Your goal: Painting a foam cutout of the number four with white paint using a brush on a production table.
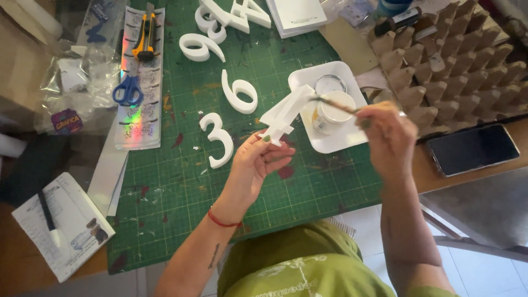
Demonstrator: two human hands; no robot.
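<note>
My left hand [254, 165] holds a white foam number piece [286, 114] by its lower end, tilted up over the green cutting mat [181, 187]. My right hand [389, 137] grips a thin paintbrush [336, 104] whose tip touches the piece's upper edge. Just behind the piece sits a white square tray [352, 140] with a small white paint cup [331, 114] and a round lid [330, 84] on it. White foam numerals lie on the mat: a three [218, 138], a six [238, 92] and a nine [201, 47].
More white numerals [231, 14] and a white pad [296, 16] lie at the mat's far edge. Blue scissors [128, 91] and a yellow cutter [145, 37] rest on a holographic sheet at left. A cardboard egg tray [456, 60] and a dark phone [473, 149] sit at right. A notepad with pen [60, 225] lies near left.
</note>
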